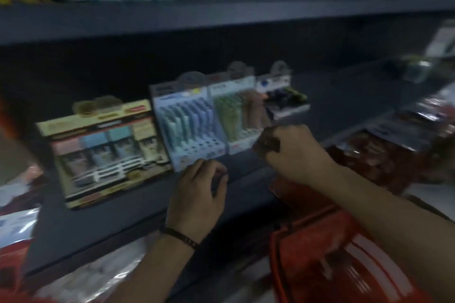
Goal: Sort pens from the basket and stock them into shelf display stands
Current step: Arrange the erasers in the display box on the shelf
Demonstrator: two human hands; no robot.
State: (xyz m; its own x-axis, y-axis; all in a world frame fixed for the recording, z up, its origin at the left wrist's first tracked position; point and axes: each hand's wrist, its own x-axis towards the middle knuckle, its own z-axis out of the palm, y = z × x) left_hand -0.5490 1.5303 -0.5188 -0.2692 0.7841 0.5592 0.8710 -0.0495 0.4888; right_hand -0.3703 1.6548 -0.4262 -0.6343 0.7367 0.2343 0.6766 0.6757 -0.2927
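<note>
red basket (pixel 339 263) below shelf (pixel 103 224); right hand (pixel 293 152) curled near pen stands (pixel 189 125).

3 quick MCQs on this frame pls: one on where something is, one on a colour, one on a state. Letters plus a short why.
1. Where is the basket?
A. below the right forearm
B. on the top shelf
C. left of the beige stand

2. What colour is the basket?
A. blue
B. red
C. white

3. How full is the green pen stand?
A. no pens
B. every hole filled
C. pens at the back, front holes empty

Answers: 1 A, it sits low at the right, under the arm of the right hand. 2 B, its rim and walls are red. 3 C, green and pinkish pens stand behind bare front holes.
</note>
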